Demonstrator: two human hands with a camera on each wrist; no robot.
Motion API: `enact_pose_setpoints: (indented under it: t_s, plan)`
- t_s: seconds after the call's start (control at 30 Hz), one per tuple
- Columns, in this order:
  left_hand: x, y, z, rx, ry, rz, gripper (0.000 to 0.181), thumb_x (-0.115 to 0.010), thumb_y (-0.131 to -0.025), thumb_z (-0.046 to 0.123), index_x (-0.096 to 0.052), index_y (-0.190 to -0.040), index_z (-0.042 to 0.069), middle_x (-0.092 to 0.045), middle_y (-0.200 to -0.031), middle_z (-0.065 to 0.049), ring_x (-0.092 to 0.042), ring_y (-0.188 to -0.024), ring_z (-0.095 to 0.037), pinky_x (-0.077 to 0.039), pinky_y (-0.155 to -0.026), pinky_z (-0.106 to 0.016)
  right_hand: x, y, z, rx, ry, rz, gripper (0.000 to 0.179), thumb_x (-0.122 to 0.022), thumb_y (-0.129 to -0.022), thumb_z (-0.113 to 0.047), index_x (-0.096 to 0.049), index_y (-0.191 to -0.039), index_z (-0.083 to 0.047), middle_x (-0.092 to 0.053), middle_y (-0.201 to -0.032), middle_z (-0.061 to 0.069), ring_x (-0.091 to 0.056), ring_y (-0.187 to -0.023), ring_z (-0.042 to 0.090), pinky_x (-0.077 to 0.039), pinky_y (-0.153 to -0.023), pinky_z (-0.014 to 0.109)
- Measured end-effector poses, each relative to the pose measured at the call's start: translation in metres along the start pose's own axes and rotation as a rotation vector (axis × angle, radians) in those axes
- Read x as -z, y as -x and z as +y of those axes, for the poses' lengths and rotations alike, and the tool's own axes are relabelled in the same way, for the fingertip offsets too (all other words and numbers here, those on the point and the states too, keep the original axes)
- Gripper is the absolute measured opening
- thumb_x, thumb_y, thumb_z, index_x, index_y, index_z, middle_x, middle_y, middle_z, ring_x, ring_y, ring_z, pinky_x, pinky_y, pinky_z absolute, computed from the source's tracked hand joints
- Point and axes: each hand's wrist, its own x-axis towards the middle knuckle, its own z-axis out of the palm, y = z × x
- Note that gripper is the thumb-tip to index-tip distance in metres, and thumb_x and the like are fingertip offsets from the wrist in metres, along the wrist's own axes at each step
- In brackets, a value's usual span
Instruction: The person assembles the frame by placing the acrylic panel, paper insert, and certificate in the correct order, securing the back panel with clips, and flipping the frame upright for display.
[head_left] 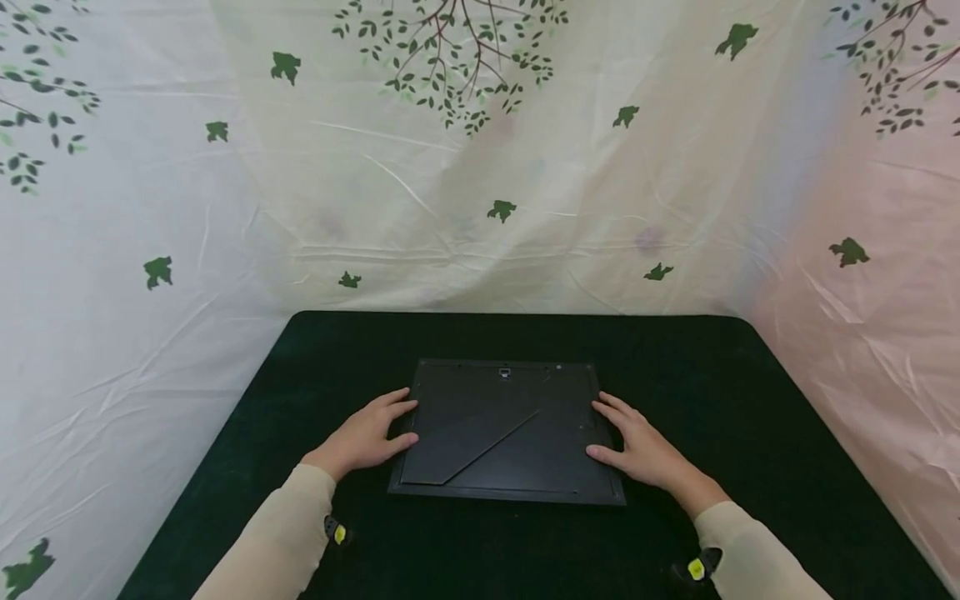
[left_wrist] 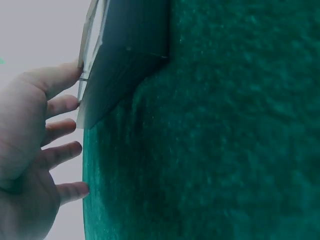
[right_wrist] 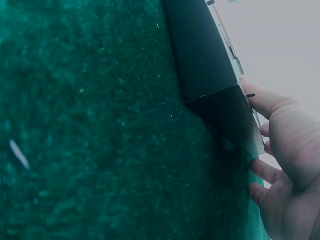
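Note:
A black picture frame (head_left: 517, 450) lies flat with its back side up, a small metal hanger near its far edge and a slanted line across the backing board. At its left edge is my left hand (head_left: 367, 435), fingers spread and fairly straight, the fingertips at the frame's side. My right hand (head_left: 643, 448) is at the right edge in much the same way, its thumb over the border. In the left wrist view the thumb of the left hand (left_wrist: 30, 120) meets the frame's upper edge. The right wrist view shows the right hand (right_wrist: 295, 145) beside a frame corner (right_wrist: 220, 110).
The frame lies on a table with a dark green cloth (head_left: 360, 342). Behind and on both sides hangs a pale curtain (head_left: 420, 183) printed with leaves and branches. A small white fleck (right_wrist: 19, 154) shows on the cloth in the right wrist view.

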Motion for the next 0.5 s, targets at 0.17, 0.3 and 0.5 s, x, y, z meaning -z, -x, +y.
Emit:
enact_pose_setpoints:
  t_s: [0.17,0.3,0.5]
  plan:
    - [0.002,0.014,0.005,-0.036,0.011,0.016,0.053,-0.06,-0.094,0.044,-0.052,-0.139,0.017,-0.03,-0.155,-0.006,-0.031,-0.14,-0.027,-0.032,-0.108,-0.052,-0.001,0.0,0.0,-0.007,0.001,-0.004,0.084,-0.061,-0.086,-0.059,-0.034,-0.15,-0.012,-0.017,-0.158,0.013,-0.02,-0.14,0.042,-0.028,-0.103,0.065]
    - [0.002,0.025,0.011,-0.076,0.017,0.006,0.056,-0.058,-0.092,0.051,-0.055,-0.137,0.018,-0.032,-0.154,-0.005,-0.031,-0.14,-0.027,-0.032,-0.108,-0.051,-0.001,-0.001,0.0,-0.004,-0.005,-0.008,0.084,-0.061,-0.086,-0.059,-0.033,-0.15,-0.013,-0.016,-0.158,0.013,-0.02,-0.14,0.042,-0.028,-0.103,0.065]
    - [0.0,0.029,0.016,-0.136,-0.006,-0.038,0.075,-0.065,-0.078,0.067,-0.056,-0.136,0.02,-0.033,-0.154,-0.003,-0.027,-0.142,-0.027,-0.031,-0.109,-0.051,-0.002,-0.001,0.001,-0.009,-0.017,-0.008,0.084,-0.062,-0.085,-0.059,-0.034,-0.15,-0.013,-0.016,-0.159,0.012,-0.02,-0.141,0.042,-0.028,-0.103,0.065]
